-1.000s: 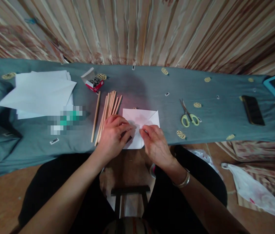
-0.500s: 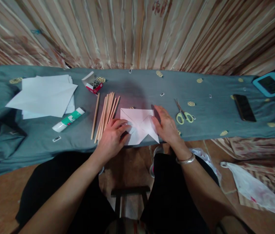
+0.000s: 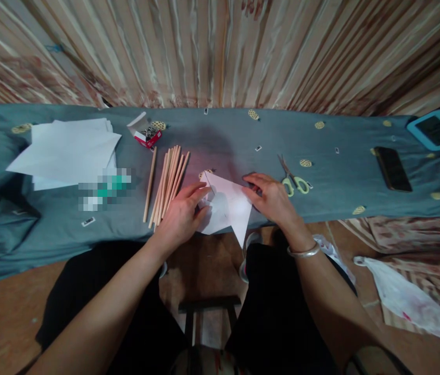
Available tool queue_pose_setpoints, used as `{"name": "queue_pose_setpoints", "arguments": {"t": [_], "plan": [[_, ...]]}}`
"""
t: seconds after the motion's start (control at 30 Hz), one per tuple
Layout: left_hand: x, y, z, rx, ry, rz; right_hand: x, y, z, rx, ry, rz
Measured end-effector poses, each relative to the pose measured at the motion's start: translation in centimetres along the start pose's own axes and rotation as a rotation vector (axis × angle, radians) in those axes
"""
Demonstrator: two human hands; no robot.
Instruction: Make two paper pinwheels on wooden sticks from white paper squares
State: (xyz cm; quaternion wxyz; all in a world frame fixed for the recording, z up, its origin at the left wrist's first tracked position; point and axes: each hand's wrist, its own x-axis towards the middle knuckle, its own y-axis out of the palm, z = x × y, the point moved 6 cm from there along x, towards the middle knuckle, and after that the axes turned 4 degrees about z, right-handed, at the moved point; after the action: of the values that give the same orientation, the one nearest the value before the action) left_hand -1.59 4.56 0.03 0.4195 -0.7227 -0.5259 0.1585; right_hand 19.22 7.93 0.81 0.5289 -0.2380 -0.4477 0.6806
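Observation:
A folded sheet of white paper (image 3: 227,200) lies at the table's near edge, turned at a slant, with one pointed corner hanging toward me. My left hand (image 3: 183,211) grips its left side, thumb and fingertips on the paper near a crease. At the upper right corner, my right hand (image 3: 272,197) holds the paper's edge between thumb and bent fingers. Several thin wooden sticks (image 3: 170,182) lie just left of the paper, one stick (image 3: 150,185) apart from them. Scissors with light green handles (image 3: 294,182) rest beyond my right hand.
On the cloth-covered table (image 3: 227,135) are a stack of white paper (image 3: 69,151), a pixelated green-and-white tube (image 3: 112,186), an open red box of metal clips (image 3: 148,136), a dark phone (image 3: 392,169) and a blue-framed device (image 3: 436,130). A curtain (image 3: 188,57) hangs behind.
The paper has turned clockwise, its right point swinging down toward me and its upper left corner shifting right. Both hands have stayed on it, the right one moving slightly right.

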Motion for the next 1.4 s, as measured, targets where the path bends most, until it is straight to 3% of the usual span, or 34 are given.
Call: {"name": "queue_pose_setpoints", "arguments": {"t": [0.23, 0.33, 0.47, 0.57, 0.67, 0.77, 0.87, 0.97, 1.13, 1.23, 1.4], "plan": [[2.3, 0.7, -1.1, -0.051, 0.013, 0.096, -1.6, -0.6, 0.0, -0.024, 0.12, 0.049], [3.3, 0.7, -1.1, -0.05, 0.022, 0.083, -1.3, -0.3, -0.4, 0.006, 0.191, 0.105], [3.4, -1.0, -2.1, 0.012, 0.099, -0.114, -0.8, 0.1, -1.1, 0.074, 0.285, 0.143], [1.8, -1.8, -4.7, 0.061, 0.227, -0.249, -0.8, 0.1, -1.1, 0.084, 0.318, 0.136], [-0.5, 0.4, -7.8, 0.098, 0.38, -0.069, -1.2, 0.1, -0.9, 0.083, 0.337, 0.12], [-2.2, 3.2, -8.9, 0.217, 0.394, 0.112, -1.8, 0.1, -0.9, 0.061, 0.333, 0.091], [-3.0, 4.0, -8.3, 0.291, 0.393, 0.128, -2.7, 0.0, -1.2, 0.04, 0.334, 0.074], [-3.1, 3.1, -6.7, 0.303, 0.387, 0.09, -3.5, -0.5, -1.1, 0.02, 0.315, 0.033], [-2.9, 0.9, -3.4, 0.36, 0.328, -0.006, -4.4, -1.2, 1.7, 0.081, -0.012, -0.082], [-2.9, 0.4, -2.4, 0.384, 0.305, -0.025, -4.8, 0.0, 3.3, 0.108, -0.151, -0.011], [-2.7, 0.9, -3.4, 0.354, 0.339, -0.029, -5.1, 1.5, 4.1, 0.066, -0.193, 0.083]]}}
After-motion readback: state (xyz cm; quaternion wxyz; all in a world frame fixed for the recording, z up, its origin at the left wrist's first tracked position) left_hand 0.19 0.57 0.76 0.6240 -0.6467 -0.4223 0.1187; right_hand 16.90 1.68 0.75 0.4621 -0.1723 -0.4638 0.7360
